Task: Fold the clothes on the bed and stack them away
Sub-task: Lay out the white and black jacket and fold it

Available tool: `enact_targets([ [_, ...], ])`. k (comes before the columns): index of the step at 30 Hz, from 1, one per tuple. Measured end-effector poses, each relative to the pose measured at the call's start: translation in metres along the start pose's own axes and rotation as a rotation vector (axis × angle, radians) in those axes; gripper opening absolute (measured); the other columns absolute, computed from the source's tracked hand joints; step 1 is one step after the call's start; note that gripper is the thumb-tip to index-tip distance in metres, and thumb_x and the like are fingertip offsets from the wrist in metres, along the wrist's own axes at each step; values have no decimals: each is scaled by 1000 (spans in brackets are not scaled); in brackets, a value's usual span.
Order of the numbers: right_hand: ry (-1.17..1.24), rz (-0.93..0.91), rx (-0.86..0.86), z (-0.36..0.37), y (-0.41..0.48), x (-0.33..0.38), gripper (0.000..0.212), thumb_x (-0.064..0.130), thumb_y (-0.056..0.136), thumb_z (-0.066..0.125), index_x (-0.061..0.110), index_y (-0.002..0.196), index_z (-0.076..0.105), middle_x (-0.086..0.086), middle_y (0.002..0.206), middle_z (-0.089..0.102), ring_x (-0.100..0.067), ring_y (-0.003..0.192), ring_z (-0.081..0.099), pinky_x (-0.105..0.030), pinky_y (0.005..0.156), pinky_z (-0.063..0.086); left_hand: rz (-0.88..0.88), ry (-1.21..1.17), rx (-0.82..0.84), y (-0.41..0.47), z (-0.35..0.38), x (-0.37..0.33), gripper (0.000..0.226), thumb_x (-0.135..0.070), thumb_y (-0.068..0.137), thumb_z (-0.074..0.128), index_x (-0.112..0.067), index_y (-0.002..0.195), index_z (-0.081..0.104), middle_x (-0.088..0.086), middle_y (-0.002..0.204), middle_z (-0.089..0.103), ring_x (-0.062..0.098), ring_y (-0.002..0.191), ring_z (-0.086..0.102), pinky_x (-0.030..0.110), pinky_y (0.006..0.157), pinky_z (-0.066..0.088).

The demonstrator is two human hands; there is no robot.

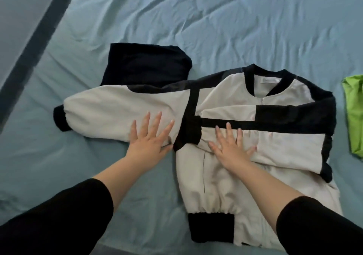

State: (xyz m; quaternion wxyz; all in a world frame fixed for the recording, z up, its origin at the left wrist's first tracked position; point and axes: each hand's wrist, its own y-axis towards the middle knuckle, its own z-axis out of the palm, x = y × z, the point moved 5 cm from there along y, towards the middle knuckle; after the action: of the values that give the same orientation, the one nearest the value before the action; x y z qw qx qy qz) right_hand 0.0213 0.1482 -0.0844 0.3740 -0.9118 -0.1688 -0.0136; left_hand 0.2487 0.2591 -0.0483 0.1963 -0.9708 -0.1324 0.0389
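Note:
A cream and black zip jacket (225, 186) lies face up on the blue bed sheet (196, 28), collar pointing away from me. One sleeve is folded across the chest; the other sleeve (110, 105) stretches out to the left. My left hand (150, 137) rests flat on that outstretched sleeve, its thumb tucked under the sleeve's lower edge. My right hand (229, 146) presses flat with spread fingers on the folded sleeve at the jacket's middle.
A folded dark navy garment (145, 66) lies just behind the jacket's left sleeve. A bright green garment (353, 113) sits at the right edge of view. The bed's left edge with a dark stripe (37, 38) runs diagonally at upper left.

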Motion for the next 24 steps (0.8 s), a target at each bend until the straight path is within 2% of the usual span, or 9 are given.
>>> enact_targets([
  [6, 23, 205, 18, -18, 10, -30, 65, 71, 90, 16, 51, 144, -16, 12, 155, -30, -24, 144, -24, -75, 104, 4, -6, -105, 146, 0, 11, 40, 65, -62, 95, 23, -44, 149, -9, -1, 161, -14, 29, 147, -13, 53, 116, 2],
  [9, 68, 161, -111, -21, 3, 3, 61, 61, 96, 19, 45, 148, -9, 9, 158, -23, -22, 146, -18, -69, 110, 3, -36, -191, 66, -5, 9, 51, 67, -56, 96, 32, -39, 152, 0, 1, 162, -7, 23, 149, -4, 45, 118, 6],
  [12, 77, -75, -244, -13, -11, 64, 61, 55, 98, 20, 42, 149, -9, 11, 158, -20, -12, 147, -14, -54, 116, -1, -349, -381, -66, -16, 7, 77, 80, -55, 93, 44, -27, 154, 0, 13, 161, -6, 27, 149, -2, 44, 118, 6],
  [14, 95, -175, -205, 0, -10, 98, 62, 55, 98, 21, 38, 151, -6, 11, 160, -14, -10, 147, -13, -49, 117, -3, -693, -654, -69, -25, 15, 105, 94, -55, 90, 51, -15, 153, -6, 22, 158, -9, 33, 147, -4, 45, 118, 5],
  [16, 158, -163, -96, 11, 1, 116, 64, 54, 98, 23, 29, 153, 0, 8, 162, -4, -13, 148, -9, -49, 117, -6, -977, -1008, -125, -31, 24, 129, 98, -49, 89, 58, -4, 152, -2, 27, 157, 1, 36, 146, 6, 42, 117, 11],
  [18, 195, -117, -21, 18, 13, 122, 67, 53, 98, 25, 22, 153, 2, 5, 162, -1, -15, 148, -7, -49, 117, -7, -1160, -1260, -294, -34, 27, 146, 80, -38, 89, 64, 1, 146, 25, 23, 150, 32, 34, 138, 34, 35, 109, 29],
  [20, 164, -103, -1, 22, 20, 122, 70, 55, 98, 25, 20, 153, 1, 4, 162, -2, -16, 148, -8, -49, 117, -7, -1296, -1338, -484, -38, 24, 159, 50, -28, 87, 67, 1, 125, 53, 18, 126, 59, 31, 113, 56, 29, 85, 41],
  [22, 144, -115, 12, 24, 25, 119, 71, 57, 97, 25, 21, 153, 0, 4, 162, -4, -16, 148, -9, -49, 116, -7, -1294, -1445, -607, -37, 16, 163, 26, -21, 86, 67, -1, 102, 63, 10, 97, 64, 21, 86, 58, 22, 65, 37],
  [24, 131, -123, 41, 25, 30, 116, 72, 57, 97, 24, 21, 153, -2, 4, 162, -6, -17, 148, -8, -49, 116, -7, -1213, -1554, -672, -34, 3, 161, 10, -15, 84, 66, -7, 86, 62, 1, 81, 59, 12, 70, 49, 23, 57, 36],
])
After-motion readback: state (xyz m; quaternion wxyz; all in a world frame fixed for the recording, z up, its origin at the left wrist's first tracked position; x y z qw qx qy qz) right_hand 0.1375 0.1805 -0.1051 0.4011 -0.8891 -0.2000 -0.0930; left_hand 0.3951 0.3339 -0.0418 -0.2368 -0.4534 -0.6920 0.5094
